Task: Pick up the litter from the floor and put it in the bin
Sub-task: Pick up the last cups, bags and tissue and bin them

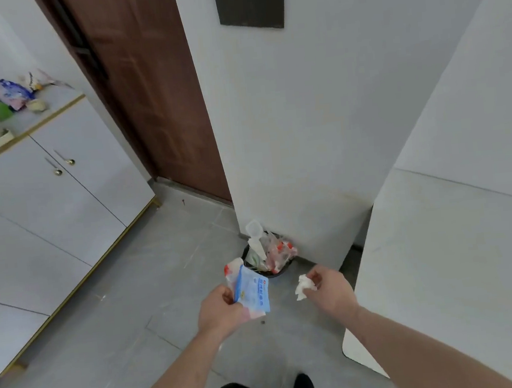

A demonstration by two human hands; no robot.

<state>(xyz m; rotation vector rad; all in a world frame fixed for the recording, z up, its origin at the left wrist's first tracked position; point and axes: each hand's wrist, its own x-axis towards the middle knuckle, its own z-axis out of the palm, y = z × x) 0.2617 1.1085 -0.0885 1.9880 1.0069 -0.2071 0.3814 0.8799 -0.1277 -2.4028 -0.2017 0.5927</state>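
Litter lifted off the floor — packets [251, 291] pinched in left hand [221, 313], tissue [304, 286] in right hand [329, 290]; still undropped, bin [279, 271] just beyond fingertips.

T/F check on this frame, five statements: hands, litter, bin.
1. The left hand holds a blue packet. True.
2. The right hand is empty. False: it pinches a crumpled white tissue.
3. The bin is empty. False: wrappers and a clear cup stick out above its rim.
4. The bin stands on the floor against the white wall. True.
5. The brown door is right of the bin. False: it is to the left and farther back.
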